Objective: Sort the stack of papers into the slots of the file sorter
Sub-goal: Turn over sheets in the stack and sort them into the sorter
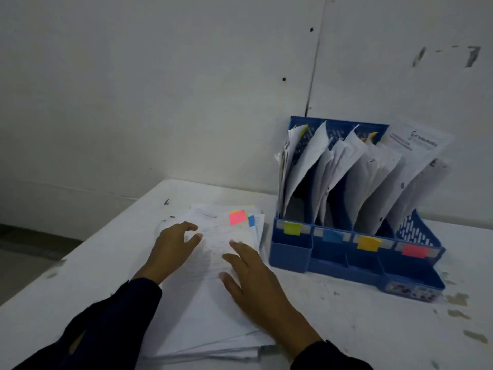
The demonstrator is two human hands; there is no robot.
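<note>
Long dark navy sleeves (112, 316), bare hands

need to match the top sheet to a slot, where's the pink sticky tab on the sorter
In the head view, the pink tab sits on the front rail of the blue file sorter, at its far right slot, just right of the orange tab.

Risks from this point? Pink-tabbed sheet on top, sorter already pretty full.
1. The stack of papers is fanned and uneven; lifting the top sheet may drag others along.
2. The file sorter slots hold leaning, curled sheets, so a new page may snag or land in a neighbouring slot.
3. The pink-labelled slot is farthest from the stack; the right hand must reach past the leaning papers.
</note>
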